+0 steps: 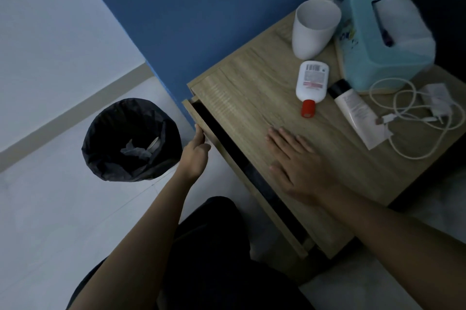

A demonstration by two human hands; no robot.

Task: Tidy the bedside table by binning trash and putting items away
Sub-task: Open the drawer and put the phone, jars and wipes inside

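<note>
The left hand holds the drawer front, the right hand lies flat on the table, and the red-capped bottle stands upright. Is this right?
Not quite: in the head view the bottle lies on its side. The left hand holds the drawer front and the right hand lies flat on the table.

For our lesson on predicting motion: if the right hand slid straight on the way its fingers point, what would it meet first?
Probably only bare table top, then the blue wall; the red-capped bottle seems to lie just right of that line.

Dim room: blue wall point(201, 7) meets pale tiled floor point(50, 209).
</note>
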